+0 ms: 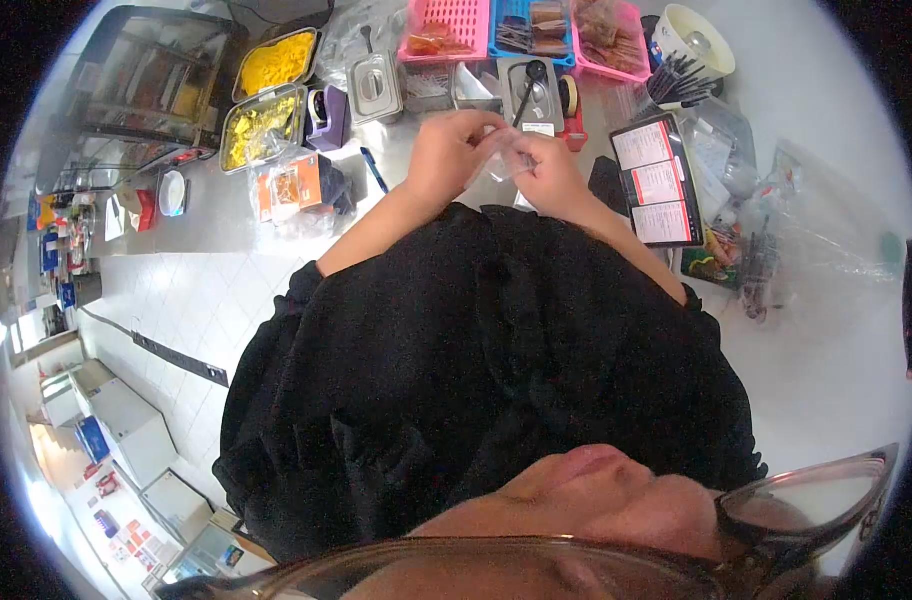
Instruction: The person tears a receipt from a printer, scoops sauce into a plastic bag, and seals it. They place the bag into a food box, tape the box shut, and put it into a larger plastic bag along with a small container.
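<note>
Both my hands are raised close together over the near edge of the metal counter, with a small clear plastic bag (500,160) between them. My left hand (450,155) pinches the bag's left side with its fingertips. On the other side my right hand (550,172) has its fingers closed on the bag. Whether anything is inside the bag is too small to tell. A black ladle (529,88) lies on a steel container lid (545,100) just beyond the hands. To the left, a blue pen (374,169) rests on the counter.
Pink baskets (446,28) and a blue one (532,50) line the back. Trays of yellow food (276,66), a lidded steel container (375,87), a purple tape dispenser (328,118) and an orange box (294,188) stand left. A tablet (658,182) and plastic bags (816,215) are at right.
</note>
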Demonstrator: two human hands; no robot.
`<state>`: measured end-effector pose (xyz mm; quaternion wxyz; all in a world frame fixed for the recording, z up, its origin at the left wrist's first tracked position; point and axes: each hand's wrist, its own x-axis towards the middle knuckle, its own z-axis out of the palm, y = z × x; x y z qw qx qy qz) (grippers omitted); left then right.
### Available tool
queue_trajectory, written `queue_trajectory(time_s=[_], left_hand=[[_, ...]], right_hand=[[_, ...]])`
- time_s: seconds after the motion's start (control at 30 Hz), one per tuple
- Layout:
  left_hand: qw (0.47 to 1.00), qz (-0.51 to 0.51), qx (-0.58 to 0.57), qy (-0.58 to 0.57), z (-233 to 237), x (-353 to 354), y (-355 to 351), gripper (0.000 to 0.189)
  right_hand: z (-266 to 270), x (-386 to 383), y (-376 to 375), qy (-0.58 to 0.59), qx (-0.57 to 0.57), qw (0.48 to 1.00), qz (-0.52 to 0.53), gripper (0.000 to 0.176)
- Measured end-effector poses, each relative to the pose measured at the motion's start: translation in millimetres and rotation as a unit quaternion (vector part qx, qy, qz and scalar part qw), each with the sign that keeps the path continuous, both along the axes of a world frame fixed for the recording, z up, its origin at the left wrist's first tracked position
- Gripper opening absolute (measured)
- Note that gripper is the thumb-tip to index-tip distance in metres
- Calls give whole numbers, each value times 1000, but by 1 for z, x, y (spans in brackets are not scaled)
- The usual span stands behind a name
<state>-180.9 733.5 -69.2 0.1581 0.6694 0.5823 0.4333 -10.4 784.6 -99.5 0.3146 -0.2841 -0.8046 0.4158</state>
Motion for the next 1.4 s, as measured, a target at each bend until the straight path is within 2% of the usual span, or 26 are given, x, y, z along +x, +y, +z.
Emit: queue_trajectory(time_s=[0.07,0.13,0.17,0.27,0.3,0.37,0.43,0.47,0.53,0.57,0.67,0.73,0.8,0.87,0.93,1.0,1.13,1.23,1.33,1.4], left_hand=[[992,-65,107,10,-8,-2,6,31],[993,-113,-6,22,0,-3,0,40],[988,-137,-63,28,7,-4,-3,45],[982,-52,-150,99,10,-18,-2,57],[982,12,-179,52,13,-23,-4,57],[988,56,-139,39,16,-22,-4,49],[994,91,-63,13,3,-21,0,37],[996,70,-55,-17,-3,-21,4,37],[996,25,-42,-77,-11,-19,8,37],[993,21,-79,-80,-15,-14,7,37],[979,37,-168,-107,-23,-6,6,34],[963,89,-206,-148,-30,-6,5,29],[917,23,-297,-267,-50,-16,7,25],[850,-26,-395,-347,-40,-20,4,25],[775,-58,-495,-389,-26,-23,3,28],[796,-69,-462,-385,-44,-18,3,28],[835,-123,-434,-315,-33,-11,0,33],[834,-101,-383,-385,-37,-3,-7,37],[849,-86,-469,-230,-26,-3,-4,38],[746,-65,-411,-520,-30,0,-6,40]], right_hand=[[-1,2,1,26,16,999,-17,22],[-1,1,5,71,43,995,-51,16],[1,4,9,34,71,996,-51,13],[8,21,24,-51,127,987,-80,15],[4,25,28,-59,127,984,-109,17],[2,26,26,-73,131,976,-160,16],[-7,21,23,-26,98,974,-200,17],[-8,19,21,-2,80,972,-221,17],[-3,11,16,-18,-60,979,-196,17],[-1,8,13,-26,-131,974,-182,18],[-24,-1,13,93,-298,946,-86,17],[-34,-1,13,106,-198,970,-96,16],[-40,-1,12,138,-85,982,-97,15],[-29,-2,8,187,46,977,-90,13],[-32,3,6,109,48,990,-80,15],[-38,8,6,60,37,996,-60,18],[-46,8,6,52,8,999,13,25],[-53,3,9,86,43,995,29,25],[-54,3,5,83,35,996,-10,17],[-45,5,4,33,14,999,-36,14]])
